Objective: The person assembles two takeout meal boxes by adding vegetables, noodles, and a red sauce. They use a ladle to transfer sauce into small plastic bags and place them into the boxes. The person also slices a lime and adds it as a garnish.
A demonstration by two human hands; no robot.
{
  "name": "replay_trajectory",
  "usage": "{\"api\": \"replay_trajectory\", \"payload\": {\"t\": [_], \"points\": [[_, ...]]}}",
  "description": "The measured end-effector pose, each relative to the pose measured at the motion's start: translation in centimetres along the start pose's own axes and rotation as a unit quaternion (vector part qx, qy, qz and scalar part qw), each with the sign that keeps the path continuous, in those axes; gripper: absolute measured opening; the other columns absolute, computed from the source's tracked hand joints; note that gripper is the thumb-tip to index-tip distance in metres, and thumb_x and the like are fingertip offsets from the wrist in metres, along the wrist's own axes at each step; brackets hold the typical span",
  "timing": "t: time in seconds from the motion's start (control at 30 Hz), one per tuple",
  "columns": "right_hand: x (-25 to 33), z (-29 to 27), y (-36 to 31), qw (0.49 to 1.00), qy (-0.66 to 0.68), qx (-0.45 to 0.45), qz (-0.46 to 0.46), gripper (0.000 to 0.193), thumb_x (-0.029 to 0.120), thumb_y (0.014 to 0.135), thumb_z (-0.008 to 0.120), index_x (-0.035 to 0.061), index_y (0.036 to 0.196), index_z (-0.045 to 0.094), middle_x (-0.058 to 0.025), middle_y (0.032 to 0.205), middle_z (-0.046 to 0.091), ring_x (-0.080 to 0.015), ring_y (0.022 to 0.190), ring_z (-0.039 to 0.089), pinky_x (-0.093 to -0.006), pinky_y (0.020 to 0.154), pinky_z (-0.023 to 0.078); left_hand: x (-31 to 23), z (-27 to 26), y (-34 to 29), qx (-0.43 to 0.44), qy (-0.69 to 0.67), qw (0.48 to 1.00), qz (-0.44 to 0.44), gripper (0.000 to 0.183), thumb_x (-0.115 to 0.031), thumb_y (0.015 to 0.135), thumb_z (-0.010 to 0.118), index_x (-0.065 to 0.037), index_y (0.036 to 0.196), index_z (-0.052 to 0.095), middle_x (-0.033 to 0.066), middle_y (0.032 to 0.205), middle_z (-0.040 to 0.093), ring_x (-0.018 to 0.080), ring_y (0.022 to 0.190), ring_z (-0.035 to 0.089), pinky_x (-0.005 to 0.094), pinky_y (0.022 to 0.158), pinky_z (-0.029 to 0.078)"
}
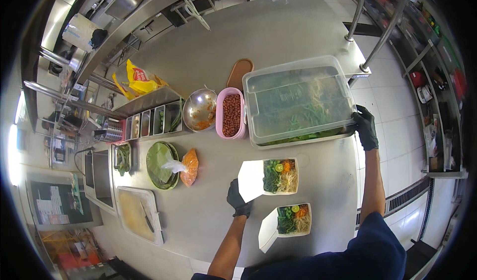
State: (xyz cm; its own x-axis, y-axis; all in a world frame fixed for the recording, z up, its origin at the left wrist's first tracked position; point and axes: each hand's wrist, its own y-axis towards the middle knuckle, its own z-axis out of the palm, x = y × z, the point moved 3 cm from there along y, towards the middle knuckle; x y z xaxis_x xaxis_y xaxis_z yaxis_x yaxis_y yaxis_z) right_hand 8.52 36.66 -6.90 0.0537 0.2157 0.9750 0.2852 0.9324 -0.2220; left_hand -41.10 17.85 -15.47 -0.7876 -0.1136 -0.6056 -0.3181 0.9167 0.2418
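Note:
My left hand (239,199), in a black glove, is at the open flap of a white paper food box (256,178), its fingers partly hidden behind the flap. In that box are chopped greens, a halved lime, orange shreds and bean sprouts. A second open food box (268,229), filled alike, stands nearer to me. My right hand (365,127), also black-gloved, grips the right corner of a translucent plastic lid (293,88). The lid lies over a large tub (303,143) of greens and sprouts, a little askew, with greens showing along the near edge.
Left of the tub stand a pink tub (220,112) of brown nuts or beans, a steel bowl (194,103) and a row of steel inserts (154,121). Further left lie a bag of orange shreds (190,167), round green leaves (159,165) and a knife (147,217) on a lidded tray (133,213).

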Motion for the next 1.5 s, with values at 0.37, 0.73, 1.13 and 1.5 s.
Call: {"api": "replay_trajectory", "payload": {"t": [0.37,0.73,1.13,1.5], "points": [[8.7,12.4,2.8,0.801,-0.405,-0.128,-0.422,0.047,0.024,0.091,0.073,0.0001,0.128,0.06,-0.0221,0.122,0.063,-0.0397,0.114,0.059,-0.0457,0.098,0.047,-0.7,-0.7,0.3,0.019,0.06,0.998,-0.03,0.015,-0.025,0.087,0.067,-0.014,0.095,0.059,0.0083,0.091,0.064,0.0313,0.084,0.065,0.0466,0.067,0.052],[0.9,44.2,24.4,0.746,-0.546,0.116,-0.364,0.027,0.024,0.09,0.062,0.0028,0.106,0.065,-0.0249,0.099,0.069,-0.0432,0.095,0.067,-0.0499,0.084,0.054,-1.5,-1.2,1.5,0.059,0.074,0.992,-0.081,0.014,-0.028,0.093,0.062,-0.014,0.092,0.061,0.0071,0.082,0.062,0.0293,0.073,0.066,0.0431,0.062,0.055],[0.3,42.1,31.8,0.712,-0.61,0.075,-0.339,0.027,0.021,0.091,0.058,0.0047,0.111,0.068,-0.0235,0.109,0.07,-0.0457,0.103,0.068,-0.0514,0.088,0.056,-1.6,-1.4,2.2,0.053,0.116,0.991,-0.028,0.018,-0.023,0.086,0.07,-0.013,0.098,0.061,0.0042,0.083,0.06,0.0262,0.073,0.064,0.042,0.057,0.052],[-0.1,51.1,25.5,0.574,-0.729,0.266,-0.263,0.07,0.051,0.082,0.073,0.0238,0.143,0.053,-0.0183,0.147,0.047,-0.0466,0.136,0.044,-0.067,0.097,0.046,-1.4,-1.3,1.9,0.061,0.133,0.989,-0.022,0.025,-0.022,0.084,0.074,-0.011,0.104,0.062,0.006,0.083,0.061,0.0268,0.072,0.065,0.041,0.055,0.052]]}}
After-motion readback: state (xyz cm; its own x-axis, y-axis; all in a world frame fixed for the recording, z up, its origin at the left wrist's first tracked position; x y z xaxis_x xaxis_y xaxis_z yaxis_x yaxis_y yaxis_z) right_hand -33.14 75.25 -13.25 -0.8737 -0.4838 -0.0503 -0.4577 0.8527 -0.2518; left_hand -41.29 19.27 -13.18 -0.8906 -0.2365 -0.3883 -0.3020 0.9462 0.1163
